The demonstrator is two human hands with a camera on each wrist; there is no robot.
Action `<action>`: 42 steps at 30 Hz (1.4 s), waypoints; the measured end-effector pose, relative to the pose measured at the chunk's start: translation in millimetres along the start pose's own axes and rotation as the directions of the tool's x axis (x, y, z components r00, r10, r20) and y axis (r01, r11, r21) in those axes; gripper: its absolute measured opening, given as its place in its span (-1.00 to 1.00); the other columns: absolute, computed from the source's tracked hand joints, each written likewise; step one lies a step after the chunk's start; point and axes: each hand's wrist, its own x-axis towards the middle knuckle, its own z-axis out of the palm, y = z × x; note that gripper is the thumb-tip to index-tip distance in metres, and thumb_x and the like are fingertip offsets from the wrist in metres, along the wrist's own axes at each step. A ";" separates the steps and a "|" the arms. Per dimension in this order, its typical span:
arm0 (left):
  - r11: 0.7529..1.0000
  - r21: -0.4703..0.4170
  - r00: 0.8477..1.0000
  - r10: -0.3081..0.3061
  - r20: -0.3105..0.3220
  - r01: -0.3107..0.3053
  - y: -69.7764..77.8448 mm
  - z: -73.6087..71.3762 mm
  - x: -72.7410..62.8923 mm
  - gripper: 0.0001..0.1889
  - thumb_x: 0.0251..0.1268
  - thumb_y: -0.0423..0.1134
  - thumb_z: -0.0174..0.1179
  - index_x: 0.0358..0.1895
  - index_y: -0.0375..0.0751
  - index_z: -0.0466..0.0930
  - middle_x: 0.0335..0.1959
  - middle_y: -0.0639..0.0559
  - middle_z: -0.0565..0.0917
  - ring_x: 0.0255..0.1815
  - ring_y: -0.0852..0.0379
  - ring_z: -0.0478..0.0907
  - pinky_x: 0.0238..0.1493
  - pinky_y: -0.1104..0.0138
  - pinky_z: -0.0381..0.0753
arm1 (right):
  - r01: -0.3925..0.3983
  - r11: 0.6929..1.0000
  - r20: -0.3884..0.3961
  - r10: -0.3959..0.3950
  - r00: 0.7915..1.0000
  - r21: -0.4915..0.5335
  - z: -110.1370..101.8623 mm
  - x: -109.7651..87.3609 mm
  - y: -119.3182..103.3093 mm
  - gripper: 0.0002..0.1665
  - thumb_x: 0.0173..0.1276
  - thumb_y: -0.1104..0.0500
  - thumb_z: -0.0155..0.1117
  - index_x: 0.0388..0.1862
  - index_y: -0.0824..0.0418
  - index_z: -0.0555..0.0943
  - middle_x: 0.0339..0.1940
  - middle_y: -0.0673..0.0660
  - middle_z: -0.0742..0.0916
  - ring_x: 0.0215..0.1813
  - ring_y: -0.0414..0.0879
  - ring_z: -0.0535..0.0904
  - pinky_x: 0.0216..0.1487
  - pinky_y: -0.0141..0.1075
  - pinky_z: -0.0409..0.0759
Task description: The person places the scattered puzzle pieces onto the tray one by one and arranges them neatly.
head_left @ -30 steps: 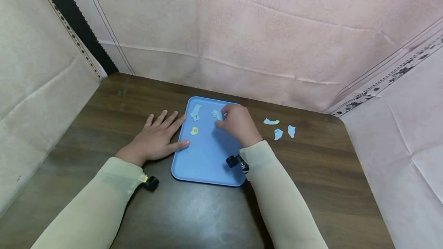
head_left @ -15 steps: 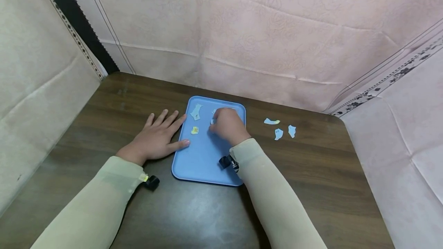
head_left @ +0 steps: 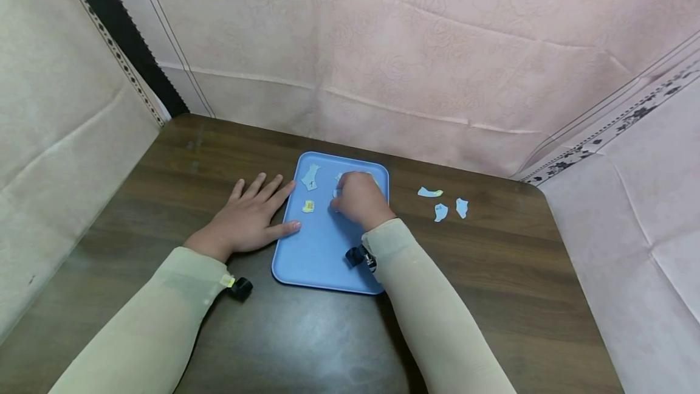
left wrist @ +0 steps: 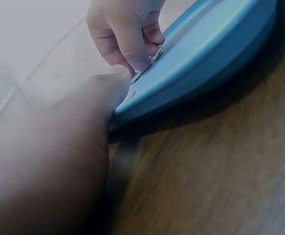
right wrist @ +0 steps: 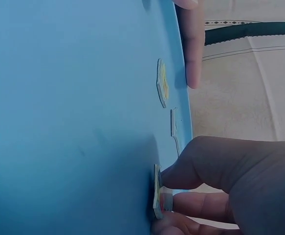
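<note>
A light blue tray (head_left: 317, 254) lies on the table, with flat, irregular puzzle pieces in its far half. My left hand (head_left: 240, 221) rests with fingers spread at the tray's left edge, its thumb reaching over the rim. Over the far right part of the tray, my right hand (head_left: 363, 199) pinches a small puzzle piece (right wrist: 156, 191) between thumb and fingers, close to the tray surface. That hand mostly covers another piece behind it in the head view. A pale blue piece (head_left: 309, 177) and a yellow piece (head_left: 308, 206) lie along the tray's left side.
Right of the tray, a curved blue piece with a yellow end (head_left: 429, 192) and two blue pieces (head_left: 440, 212) lie on the dark wooden table (head_left: 519, 272). Pale patterned cloth (head_left: 383, 59) stands around the table's back and sides.
My right hand has shifted left and slightly nearer with the puzzle piece, and has stayed almost still over the last half second. My left hand keeps its place.
</note>
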 end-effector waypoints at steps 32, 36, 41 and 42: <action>1.000 0.003 1.000 -0.004 -0.003 0.004 0.6 -0.4 -0.9 0.07 0.55 0.71 -0.18 0.91 0.30 -0.22 0.94 -0.10 -0.09 0.94 -0.38 -0.34 0.78 -0.48 -0.46 | -0.040 0.999 0.011 0.040 0.999 -0.008 -0.6 -0.7 -3.9 -0.78 0.49 0.10 0.60 -0.02 0.20 0.88 -0.24 0.08 0.82 -0.21 -0.01 0.72 -0.26 -0.20 0.69; 1.000 0.001 1.000 -0.006 0.001 0.006 1.0 -0.5 -0.8 0.07 0.55 0.71 -0.17 0.91 0.29 -0.22 0.94 -0.11 -0.09 0.94 -0.38 -0.34 0.78 -0.48 -0.47 | -0.041 0.999 0.005 0.041 0.999 -0.003 0.1 -1.3 -3.5 -0.77 0.49 0.11 0.60 0.00 0.21 0.88 -0.22 0.07 0.83 -0.22 -0.01 0.73 -0.25 -0.20 0.70; 1.000 0.005 1.000 -0.006 0.007 0.006 0.8 -1.1 -0.6 0.08 0.55 0.71 -0.18 0.91 0.30 -0.25 0.94 -0.12 -0.10 0.94 -0.39 -0.35 0.78 -0.49 -0.47 | -0.041 0.999 0.005 0.041 0.999 -0.003 0.6 -1.2 -3.1 -0.81 0.50 0.10 0.59 -0.06 0.19 0.88 -0.30 0.06 0.81 -0.24 -0.02 0.73 -0.26 -0.20 0.70; 1.000 0.006 1.000 -0.005 0.007 0.005 0.9 -1.2 -0.5 0.08 0.55 0.72 -0.19 0.91 0.30 -0.25 0.94 -0.12 -0.10 0.94 -0.39 -0.35 0.77 -0.49 -0.47 | -0.038 0.999 0.006 0.038 0.999 -0.004 0.5 -1.2 -3.0 -0.82 0.50 0.10 0.59 -0.09 0.19 0.87 -0.33 0.05 0.80 -0.25 -0.02 0.73 -0.27 -0.20 0.68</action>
